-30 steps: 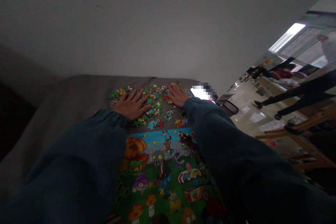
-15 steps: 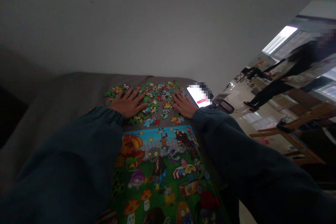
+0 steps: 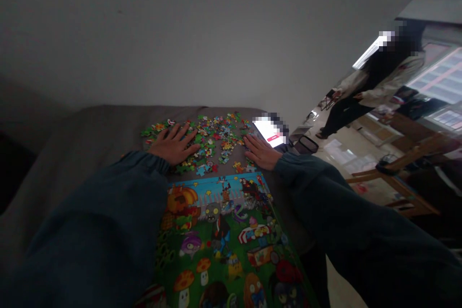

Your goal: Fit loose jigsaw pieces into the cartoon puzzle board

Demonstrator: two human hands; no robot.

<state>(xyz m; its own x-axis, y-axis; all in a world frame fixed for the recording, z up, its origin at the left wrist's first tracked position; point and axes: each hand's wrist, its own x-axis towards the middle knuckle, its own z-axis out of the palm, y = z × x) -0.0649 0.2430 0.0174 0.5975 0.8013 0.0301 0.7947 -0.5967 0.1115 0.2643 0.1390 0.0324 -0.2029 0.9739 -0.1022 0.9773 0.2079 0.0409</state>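
Puzzle pieces (image 3: pixel 215 127) spread mainly between 2 palm-down hands, beyond the printed picture (image 3: pixel 216 245). Left hand (image 3: pixel 173 145), fingers splayed, overlaps pile; right hand (image 3: pixel 263 153), fingers slightly parted, at right edge.

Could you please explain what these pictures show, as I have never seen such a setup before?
There is no machine here: one camera, worn on a person's head, looks forward and down at that person's arms. On a grey cloth lie many loose puzzle pieces, and nearer the wearer a cartoon sheet. The bare left hand is spread flat over the pieces; the right hand lies at their right edge, beside a lit screen. Neither hand appears to grip anything. At the right, the room looks tilted, with another person standing in the background.
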